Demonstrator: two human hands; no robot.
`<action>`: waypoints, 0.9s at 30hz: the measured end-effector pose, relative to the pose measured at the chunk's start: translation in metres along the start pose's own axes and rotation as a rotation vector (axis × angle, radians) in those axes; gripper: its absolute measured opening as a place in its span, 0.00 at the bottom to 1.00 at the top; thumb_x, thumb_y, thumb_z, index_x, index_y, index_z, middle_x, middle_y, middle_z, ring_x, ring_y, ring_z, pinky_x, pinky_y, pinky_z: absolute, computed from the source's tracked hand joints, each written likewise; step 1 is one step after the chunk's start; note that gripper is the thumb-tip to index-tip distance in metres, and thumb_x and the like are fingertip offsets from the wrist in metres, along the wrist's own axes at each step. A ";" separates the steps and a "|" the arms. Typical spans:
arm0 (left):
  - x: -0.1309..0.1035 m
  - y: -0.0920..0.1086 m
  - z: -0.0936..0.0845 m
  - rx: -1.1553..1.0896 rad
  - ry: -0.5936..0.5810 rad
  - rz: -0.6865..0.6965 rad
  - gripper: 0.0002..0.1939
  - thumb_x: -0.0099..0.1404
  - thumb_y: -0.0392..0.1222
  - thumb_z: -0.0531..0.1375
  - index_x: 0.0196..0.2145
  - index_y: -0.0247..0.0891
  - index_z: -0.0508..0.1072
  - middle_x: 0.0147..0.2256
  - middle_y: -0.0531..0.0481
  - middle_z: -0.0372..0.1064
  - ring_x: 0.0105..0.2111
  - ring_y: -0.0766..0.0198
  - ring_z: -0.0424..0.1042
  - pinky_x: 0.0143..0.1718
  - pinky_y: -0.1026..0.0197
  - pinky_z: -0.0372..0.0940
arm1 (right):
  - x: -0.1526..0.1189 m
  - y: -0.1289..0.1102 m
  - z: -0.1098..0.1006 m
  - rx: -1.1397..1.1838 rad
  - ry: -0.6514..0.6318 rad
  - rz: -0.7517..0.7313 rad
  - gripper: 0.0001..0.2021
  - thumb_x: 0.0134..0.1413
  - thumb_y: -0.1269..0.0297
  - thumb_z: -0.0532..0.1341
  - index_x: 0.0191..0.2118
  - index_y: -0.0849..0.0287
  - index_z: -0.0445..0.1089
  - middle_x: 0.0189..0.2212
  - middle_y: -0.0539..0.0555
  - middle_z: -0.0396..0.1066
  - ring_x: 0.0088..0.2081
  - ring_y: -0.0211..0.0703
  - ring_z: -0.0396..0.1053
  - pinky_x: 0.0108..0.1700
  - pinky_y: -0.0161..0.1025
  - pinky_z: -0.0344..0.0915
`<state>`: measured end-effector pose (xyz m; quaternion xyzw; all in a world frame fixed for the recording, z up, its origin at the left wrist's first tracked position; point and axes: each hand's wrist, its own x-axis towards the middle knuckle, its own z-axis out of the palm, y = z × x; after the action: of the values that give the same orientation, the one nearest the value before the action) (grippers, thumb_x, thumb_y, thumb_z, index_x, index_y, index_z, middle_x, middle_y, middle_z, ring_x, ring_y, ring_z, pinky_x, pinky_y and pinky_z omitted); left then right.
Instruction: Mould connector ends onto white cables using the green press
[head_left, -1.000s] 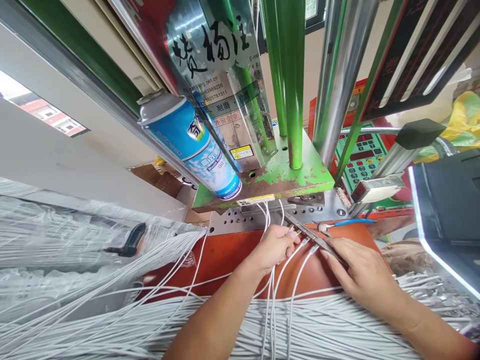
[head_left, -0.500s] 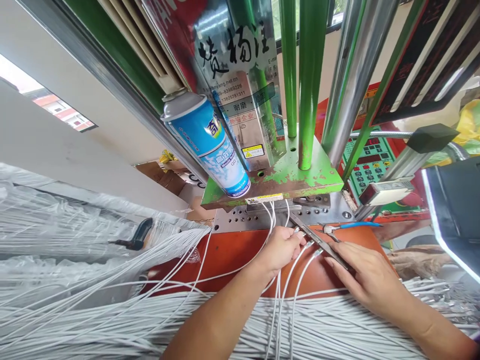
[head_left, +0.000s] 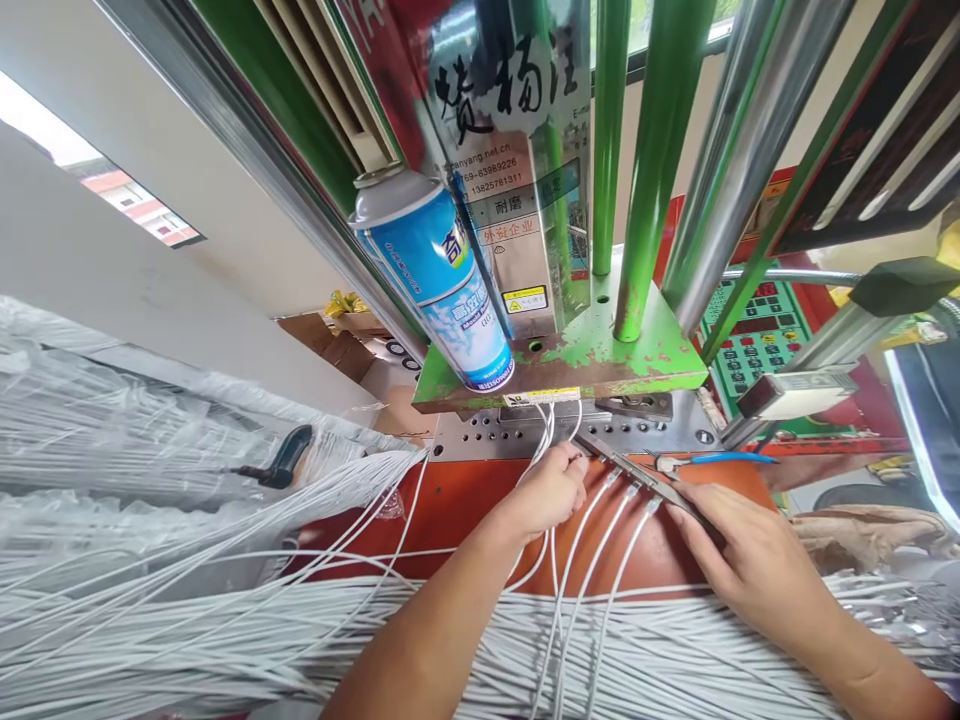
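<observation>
My right hand (head_left: 750, 545) grips the near end of a slim metal bar (head_left: 664, 490), thumb and fingers on either side. White cables (head_left: 619, 520) with clear plug ends sit side by side along the bar's lower edge. Near the bar's far end, my left hand (head_left: 551, 490) is closed in a pinch on a white cable, whose tip the fingers hide. More white cables hang from under the green press plate (head_left: 652, 365) just beyond that hand.
A blue spray can (head_left: 469, 310) stands on the press plate. Blue-handled pliers (head_left: 720, 458) lie right of the bar. Many white cables (head_left: 420, 650) cover the near side, and a dark-handled tool (head_left: 285, 458) rests at left. The green control panel (head_left: 757, 340) is at back right.
My left hand has drawn back slightly from the bar, and another plugged cable now shows along it. The view has shifted a little; my right hand keeps its hold on the bar.
</observation>
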<state>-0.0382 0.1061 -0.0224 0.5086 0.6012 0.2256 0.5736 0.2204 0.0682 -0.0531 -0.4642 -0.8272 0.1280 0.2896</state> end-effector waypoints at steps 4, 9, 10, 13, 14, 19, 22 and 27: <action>0.004 -0.001 0.000 -0.019 -0.043 -0.022 0.18 0.72 0.54 0.58 0.32 0.36 0.69 0.19 0.57 0.64 0.14 0.73 0.57 0.17 0.69 0.51 | 0.000 -0.001 -0.001 0.021 -0.010 -0.011 0.11 0.73 0.60 0.56 0.56 0.53 0.68 0.44 0.54 0.76 0.41 0.47 0.75 0.46 0.46 0.69; 0.012 0.002 -0.002 -0.076 -0.101 -0.072 0.19 0.72 0.54 0.56 0.34 0.35 0.71 0.17 0.57 0.62 0.12 0.73 0.54 0.16 0.68 0.49 | 0.002 -0.006 -0.003 0.046 -0.033 -0.036 0.13 0.72 0.61 0.55 0.57 0.55 0.68 0.44 0.56 0.77 0.42 0.48 0.76 0.43 0.44 0.69; 0.013 0.003 -0.003 -0.082 -0.107 -0.081 0.18 0.73 0.53 0.55 0.34 0.35 0.71 0.17 0.57 0.61 0.12 0.73 0.52 0.15 0.68 0.47 | 0.003 -0.007 -0.003 0.048 -0.040 -0.037 0.13 0.73 0.61 0.55 0.57 0.55 0.68 0.44 0.56 0.76 0.41 0.48 0.75 0.42 0.44 0.69; 0.012 0.007 -0.002 -0.089 -0.105 -0.089 0.17 0.73 0.50 0.53 0.31 0.36 0.69 0.14 0.58 0.58 0.12 0.73 0.49 0.16 0.68 0.44 | 0.003 -0.008 -0.004 0.067 -0.066 -0.052 0.13 0.73 0.60 0.55 0.57 0.55 0.67 0.43 0.56 0.76 0.40 0.48 0.75 0.40 0.43 0.68; 0.011 0.008 -0.002 -0.088 -0.101 -0.086 0.18 0.74 0.49 0.53 0.30 0.36 0.69 0.14 0.59 0.56 0.12 0.73 0.48 0.17 0.68 0.43 | 0.003 -0.009 -0.004 0.084 -0.081 -0.062 0.12 0.73 0.60 0.54 0.56 0.55 0.67 0.41 0.56 0.76 0.38 0.47 0.74 0.39 0.43 0.68; 0.005 0.010 0.004 -0.041 -0.064 -0.057 0.18 0.74 0.50 0.52 0.30 0.37 0.68 0.14 0.60 0.54 0.13 0.72 0.47 0.19 0.67 0.46 | 0.004 -0.010 -0.008 0.184 -0.131 -0.098 0.07 0.73 0.61 0.55 0.47 0.55 0.68 0.34 0.52 0.73 0.34 0.44 0.72 0.37 0.41 0.67; 0.006 0.008 0.008 0.037 0.008 -0.016 0.20 0.75 0.51 0.51 0.29 0.37 0.68 0.15 0.59 0.56 0.15 0.71 0.52 0.22 0.66 0.51 | 0.006 -0.010 -0.011 0.222 -0.136 -0.100 0.09 0.72 0.61 0.55 0.50 0.54 0.69 0.38 0.54 0.76 0.37 0.45 0.74 0.40 0.40 0.69; -0.004 0.013 0.008 0.206 0.084 0.046 0.21 0.75 0.50 0.52 0.28 0.37 0.71 0.19 0.53 0.62 0.21 0.64 0.62 0.28 0.62 0.57 | 0.004 -0.010 -0.006 0.145 -0.091 -0.067 0.11 0.72 0.59 0.55 0.53 0.54 0.70 0.40 0.55 0.77 0.38 0.46 0.75 0.41 0.42 0.71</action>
<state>-0.0267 0.1050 -0.0113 0.5687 0.6327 0.1969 0.4873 0.2155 0.0662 -0.0425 -0.4080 -0.8431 0.1988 0.2886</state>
